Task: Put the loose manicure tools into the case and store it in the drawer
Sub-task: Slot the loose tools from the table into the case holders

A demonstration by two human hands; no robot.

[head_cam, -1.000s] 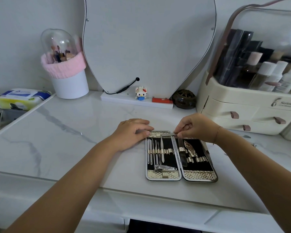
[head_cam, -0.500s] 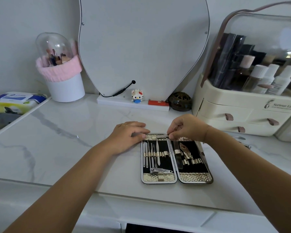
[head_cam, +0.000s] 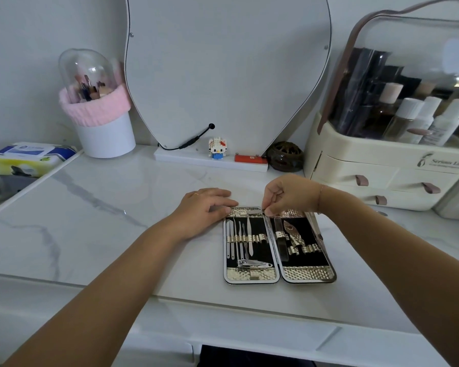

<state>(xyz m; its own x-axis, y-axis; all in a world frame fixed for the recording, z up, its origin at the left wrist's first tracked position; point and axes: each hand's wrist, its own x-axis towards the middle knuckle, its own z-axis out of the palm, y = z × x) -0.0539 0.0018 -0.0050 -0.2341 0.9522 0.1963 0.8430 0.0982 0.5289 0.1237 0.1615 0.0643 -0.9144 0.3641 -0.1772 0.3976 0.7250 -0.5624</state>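
The manicure case (head_cam: 306, 276) lies open flat on the marble tabletop, black lining with silver textured ends. Several thin metal tools sit under the strap in its left half, a nail clipper (head_cam: 253, 264) below them. The right half holds a file and a curved tool. My left hand (head_cam: 206, 210) rests flat on the table, fingertips against the case's top left corner. My right hand (head_cam: 289, 194) pinches a slim metal tool (head_cam: 255, 213) lying across the case's top edge.
A cream organiser (head_cam: 382, 170) with small drawers and bottles stands at the right. A mirror (head_cam: 223, 62), a toy figure (head_cam: 217, 147), a dark round pot (head_cam: 285, 156) and a brush holder (head_cam: 101, 109) line the back. A wipes pack (head_cam: 29, 157) lies left.
The view has tilted slightly, so everything sits a little lower and left in frame. Both hands stay at the case's top edge, with the right hand still pinching the tool.
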